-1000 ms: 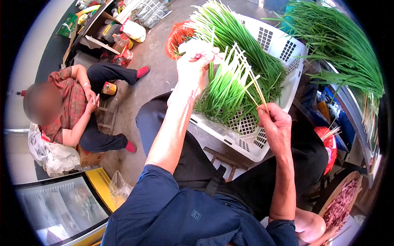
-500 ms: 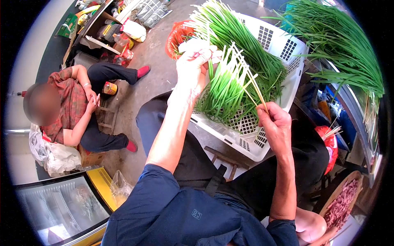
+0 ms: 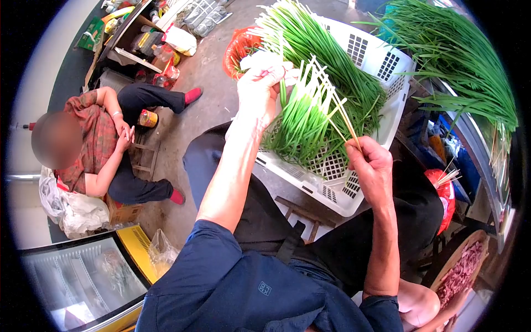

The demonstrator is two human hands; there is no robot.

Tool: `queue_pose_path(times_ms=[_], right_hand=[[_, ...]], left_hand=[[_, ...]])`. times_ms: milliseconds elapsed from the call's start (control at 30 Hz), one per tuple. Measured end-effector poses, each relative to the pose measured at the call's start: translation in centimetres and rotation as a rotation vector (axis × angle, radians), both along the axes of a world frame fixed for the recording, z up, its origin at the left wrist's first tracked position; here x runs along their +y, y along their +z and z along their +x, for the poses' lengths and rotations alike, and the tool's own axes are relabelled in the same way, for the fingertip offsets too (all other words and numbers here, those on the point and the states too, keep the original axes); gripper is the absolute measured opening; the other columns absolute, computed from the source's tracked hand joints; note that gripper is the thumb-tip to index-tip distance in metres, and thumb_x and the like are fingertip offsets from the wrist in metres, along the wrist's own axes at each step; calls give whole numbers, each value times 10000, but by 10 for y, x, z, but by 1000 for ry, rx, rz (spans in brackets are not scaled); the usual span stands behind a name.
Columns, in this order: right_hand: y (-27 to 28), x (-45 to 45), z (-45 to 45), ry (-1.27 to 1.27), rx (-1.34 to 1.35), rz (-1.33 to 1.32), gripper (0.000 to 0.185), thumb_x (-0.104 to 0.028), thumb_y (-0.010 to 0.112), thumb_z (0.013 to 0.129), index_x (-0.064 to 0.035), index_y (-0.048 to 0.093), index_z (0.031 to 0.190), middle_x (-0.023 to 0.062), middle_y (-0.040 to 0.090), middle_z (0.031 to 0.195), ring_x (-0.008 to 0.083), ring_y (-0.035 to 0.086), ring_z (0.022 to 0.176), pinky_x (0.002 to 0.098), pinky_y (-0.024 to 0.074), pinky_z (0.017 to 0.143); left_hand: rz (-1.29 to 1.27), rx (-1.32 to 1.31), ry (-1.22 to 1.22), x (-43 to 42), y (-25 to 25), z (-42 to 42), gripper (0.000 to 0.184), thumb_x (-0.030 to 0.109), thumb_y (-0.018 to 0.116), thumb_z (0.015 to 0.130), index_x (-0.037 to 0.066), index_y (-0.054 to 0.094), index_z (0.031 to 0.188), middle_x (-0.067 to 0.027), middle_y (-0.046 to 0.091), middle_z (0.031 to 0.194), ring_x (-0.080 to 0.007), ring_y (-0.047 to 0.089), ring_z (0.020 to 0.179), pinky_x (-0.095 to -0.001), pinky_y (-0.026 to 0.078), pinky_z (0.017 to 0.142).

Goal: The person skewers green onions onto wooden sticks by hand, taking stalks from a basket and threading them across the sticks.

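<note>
Right hand (image 3: 373, 167) clamped on sticks (image 3: 349, 123), left hand (image 3: 260, 88) pinching a glare-washed stalk (image 3: 283, 93), greens (image 3: 326, 61) partly hiding basket (image 3: 373, 52)

Stalks (image 3: 326, 61) lie in a crate (image 3: 344, 206), a bag (image 3: 239, 47) to its left, greens (image 3: 464, 63) to its right, a person (image 3: 97, 133) farther left.

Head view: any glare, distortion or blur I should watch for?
Head view: strong glare washes out the left hand; head view: fisheye distortion curves the outer scene, with black corners; head view: a blur covers the seated person's head, while the thin tan sticks in the right hand look fairly clear.
</note>
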State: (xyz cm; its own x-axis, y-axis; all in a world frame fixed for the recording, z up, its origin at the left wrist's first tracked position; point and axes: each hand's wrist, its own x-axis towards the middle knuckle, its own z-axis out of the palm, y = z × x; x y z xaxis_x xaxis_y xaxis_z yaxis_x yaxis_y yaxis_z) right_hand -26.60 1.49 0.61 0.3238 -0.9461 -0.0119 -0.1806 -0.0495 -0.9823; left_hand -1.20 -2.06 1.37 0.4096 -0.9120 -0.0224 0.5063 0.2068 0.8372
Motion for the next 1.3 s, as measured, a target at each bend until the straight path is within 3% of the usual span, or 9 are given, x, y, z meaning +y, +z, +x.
queue_pose_path(times_ms=[167,233,333,467,533,633,767,1067,1300], right_hand=[[1,0,0,19,9,2,66,-62,632,889,-4,663,886,-32,545,605,34,472,559,220,380,505],[1,0,0,17,10,3,66,-62,632,889,-4,664,888,-31,547,606,34,474,560,220,382,506],[1,0,-1,9,17,5,67,-64,634,888,-5,666,890,-28,551,607,33,476,560,221,385,506],[4,0,-2,-3,57,-1,69,-68,638,885,-6,670,888,-23,559,605,33,481,559,228,389,504],[-1,0,-3,-7,54,-3,71,-69,637,885,-7,671,889,-23,560,604,34,483,560,229,389,504],[0,0,-3,-12,43,4,73,-69,633,885,-7,673,887,-23,558,601,34,481,561,232,388,503],[3,0,-2,-18,39,13,72,-62,628,884,-7,674,878,-22,548,595,32,468,561,231,380,504],[-2,1,-6,-50,47,-29,82,-73,641,882,2,674,876,-23,541,599,37,465,564,238,382,511],[-2,1,-9,-46,58,-24,81,-65,637,889,5,676,878,-29,543,609,34,474,572,227,388,524]], left_hand=[[-7,54,9,-1,-1,-1,298,-42,568,900,-76,587,1196,-144,663,1112,-225,654,984,-340,526,913],[-39,68,14,-4,0,-1,160,-53,593,890,-26,625,1045,-149,685,968,-264,692,855,-389,600,725],[-5,13,17,0,2,-4,309,-51,580,891,-74,583,1199,-139,666,1097,-224,654,976,-336,532,896],[6,-44,-5,-2,-6,-1,304,-47,582,893,-67,587,1197,-135,670,1082,-220,657,958,-330,535,884],[-69,-52,10,-3,-8,-2,175,-67,591,881,-11,622,1045,-153,674,958,-237,669,828,-377,580,718],[-37,-90,-42,0,-7,-2,297,-17,592,902,-45,583,1197,-127,669,1071,-207,658,945,-330,536,871],[-72,74,-59,2,-1,0,315,-1,600,901,-40,568,1212,-108,662,1055,-210,658,950,-342,533,889],[39,-197,-237,6,-9,-5,489,23,676,858,38,520,1321,29,646,915,-124,653,911,-267,509,842],[31,-145,-257,5,-13,-2,491,6,661,862,10,504,1328,-26,674,949,-171,668,936,-297,511,901]])
